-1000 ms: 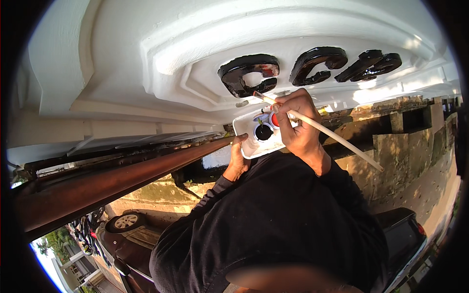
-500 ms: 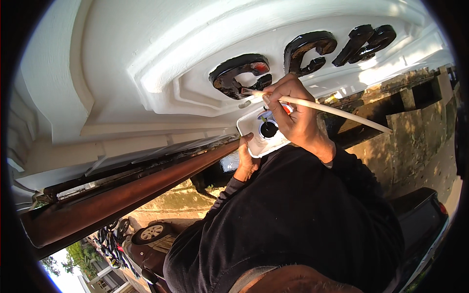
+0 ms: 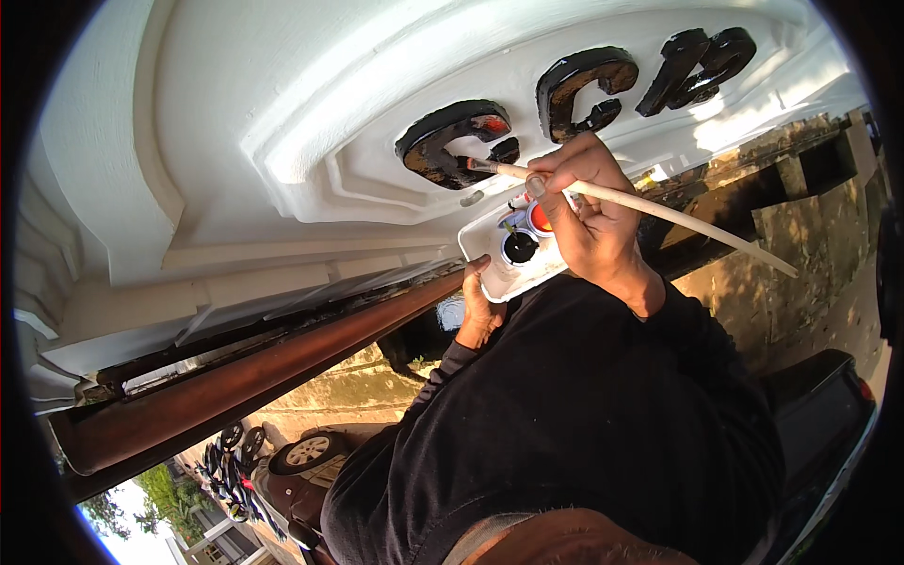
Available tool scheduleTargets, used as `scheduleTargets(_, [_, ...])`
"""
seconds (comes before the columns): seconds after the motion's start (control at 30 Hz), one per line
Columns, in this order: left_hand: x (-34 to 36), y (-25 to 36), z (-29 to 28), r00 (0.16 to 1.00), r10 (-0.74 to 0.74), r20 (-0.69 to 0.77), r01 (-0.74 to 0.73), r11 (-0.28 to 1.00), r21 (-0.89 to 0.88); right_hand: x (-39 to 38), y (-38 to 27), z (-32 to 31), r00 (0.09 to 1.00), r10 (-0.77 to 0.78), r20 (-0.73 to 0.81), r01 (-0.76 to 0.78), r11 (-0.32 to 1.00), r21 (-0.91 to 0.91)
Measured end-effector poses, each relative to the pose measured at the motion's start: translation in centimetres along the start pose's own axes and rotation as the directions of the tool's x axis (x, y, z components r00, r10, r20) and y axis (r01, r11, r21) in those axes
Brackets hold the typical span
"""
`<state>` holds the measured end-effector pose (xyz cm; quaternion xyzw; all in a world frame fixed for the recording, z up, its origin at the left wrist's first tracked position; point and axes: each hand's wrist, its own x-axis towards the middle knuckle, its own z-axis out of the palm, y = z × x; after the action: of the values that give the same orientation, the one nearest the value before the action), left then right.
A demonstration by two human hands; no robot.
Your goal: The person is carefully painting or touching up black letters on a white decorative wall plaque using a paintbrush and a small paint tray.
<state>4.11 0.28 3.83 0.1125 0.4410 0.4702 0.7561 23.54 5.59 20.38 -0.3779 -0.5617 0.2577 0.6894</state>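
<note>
Pinched between thumb and fingers of my right hand point(image 3: 595, 212) is a long paintbrush with a pale wooden handle point(image 3: 673, 213). Its dark bristles are at the inner edge of the leftmost raised black letter point(image 3: 426, 151); whether they touch it I cannot tell. That letter looks glossy and has a red patch near its upper right end. My left hand point(image 3: 481, 306) grips the near left edge of a white tray point(image 3: 482, 247), thumb on top. Inside the tray stand a cup of black paint point(image 3: 520, 248) and a cup of red-orange paint point(image 3: 540, 217), partly behind my right hand.
More raised black letters point(image 3: 586, 89) run rightward along the white moulded wall panel point(image 3: 311, 94). A thick brown pipe point(image 3: 254, 377) crosses below the wall on the left. Beyond my body are a dark car point(image 3: 301, 471), several motorcycles point(image 3: 231, 471) and another dark vehicle point(image 3: 815, 424).
The brush tip has shifted up slightly from the letter's lower stroke to its inner edge. My right hand has moved a little rightward, uncovering more of the red-orange cup. My left hand still holds the tray.
</note>
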Motion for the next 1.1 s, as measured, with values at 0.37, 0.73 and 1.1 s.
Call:
scheduleTargets(0.37, [0.0, -0.5, -0.6, 0.999, -0.023, -0.028, 0.021, 0.999, -0.042, -0.2, -0.9, -0.3, 0.998, 0.002, -0.068, 0.015, 0.969, 0.248])
scheduleTargets(0.73, [-0.2, -1.0, -0.1, 1.0, -0.002, -0.02, 0.0, 0.996, -0.09, -1.8, -1.2, -1.3, 0.982, -0.167, 0.092, 0.177, 0.977, -0.119])
scheduleTargets(1.1, [-0.2, -1.4, -0.1, 1.0, -0.015, -0.004, 0.014, 0.988, -0.151, -1.9, -2.0, -3.3, 0.991, -0.127, 0.035, 0.131, 0.979, -0.157])
